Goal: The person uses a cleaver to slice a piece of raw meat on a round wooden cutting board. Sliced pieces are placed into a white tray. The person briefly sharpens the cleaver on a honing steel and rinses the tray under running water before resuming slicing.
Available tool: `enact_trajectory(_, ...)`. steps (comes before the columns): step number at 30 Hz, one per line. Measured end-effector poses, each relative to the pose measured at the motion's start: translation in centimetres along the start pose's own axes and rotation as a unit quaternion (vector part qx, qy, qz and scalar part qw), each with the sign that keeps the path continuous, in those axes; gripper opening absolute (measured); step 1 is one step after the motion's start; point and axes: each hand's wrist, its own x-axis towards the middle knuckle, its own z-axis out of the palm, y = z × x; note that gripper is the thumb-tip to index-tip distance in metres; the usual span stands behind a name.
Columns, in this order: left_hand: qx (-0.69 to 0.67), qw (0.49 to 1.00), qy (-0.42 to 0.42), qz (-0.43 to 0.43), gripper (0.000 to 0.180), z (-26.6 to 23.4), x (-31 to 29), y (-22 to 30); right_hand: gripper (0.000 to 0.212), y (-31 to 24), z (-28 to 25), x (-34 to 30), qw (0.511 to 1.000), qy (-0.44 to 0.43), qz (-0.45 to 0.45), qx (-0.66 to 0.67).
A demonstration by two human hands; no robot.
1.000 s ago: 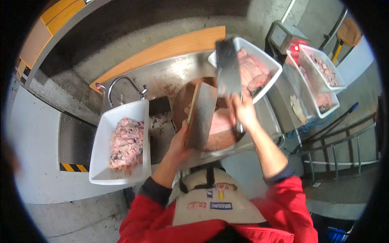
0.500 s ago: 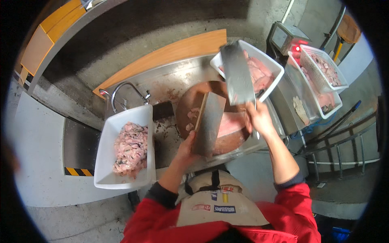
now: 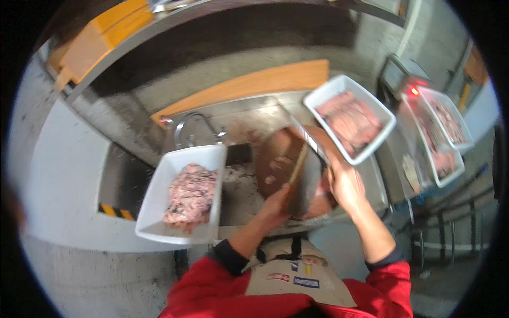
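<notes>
My right hand (image 3: 345,183) is wrapped round the handle of a cleaver (image 3: 310,142), whose blade is turned nearly edge-on and angles up to the far left. In my left hand (image 3: 273,209) is a grey rectangular block, looking like a sharpening stone (image 3: 310,183), tilted up with a tan edge. The cleaver crosses close to the stone's upper end; whether they touch I cannot tell. Beneath both lies a round brown chopping board (image 3: 271,148) with small pink scraps. A pale pink piece of flesh on it is mostly hidden by the stone and my right hand.
A white tub (image 3: 151,212) of chopped pink meat (image 3: 192,193) stands left, beside a curved tap (image 3: 180,130). Another white tub (image 3: 389,126) at far right holds pink slabs. Beyond it are more filled bins (image 3: 458,164) and a scale-like device (image 3: 397,74). A wooden board (image 3: 244,87) leans behind.
The cleaver has swung from broad face showing to nearly edge-on and come down toward the stone. The stone has tilted. The whole view has shifted, so the scene sits further right.
</notes>
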Motion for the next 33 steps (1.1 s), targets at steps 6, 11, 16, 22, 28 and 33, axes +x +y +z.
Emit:
enact_trajectory(6,-0.063,0.983,0.143,0.1,0.053,-0.4,-3.2,7.4,0.046,2.4,0.1,-11.3,0.978,0.019,-0.155,0.135)
enact_trajectory(11,0.091,0.944,-0.082,0.307,0.08,3.9,-11.8,17.3,0.01,6.8,1.3,-14.0,0.926,-0.042,0.151,0.343)
enact_trajectory(16,-0.045,0.897,-0.246,0.364,0.069,10.8,-15.3,28.3,0.016,6.3,3.5,-12.6,0.872,-0.032,0.186,0.452)
enact_trajectory(22,-0.069,0.899,-0.148,0.406,0.06,14.1,-16.2,39.0,0.013,4.8,4.0,-11.5,0.916,-0.061,0.128,0.376)
enact_trajectory(28,-0.059,0.918,-0.166,0.355,0.075,14.0,-15.0,45.2,0.016,3.6,4.4,-10.9,0.901,-0.056,0.17,0.394)
enact_trajectory(33,-0.072,0.876,0.03,0.476,0.071,14.2,-14.1,46.7,0.023,3.3,4.9,-9.5,0.905,-0.079,0.125,0.4)
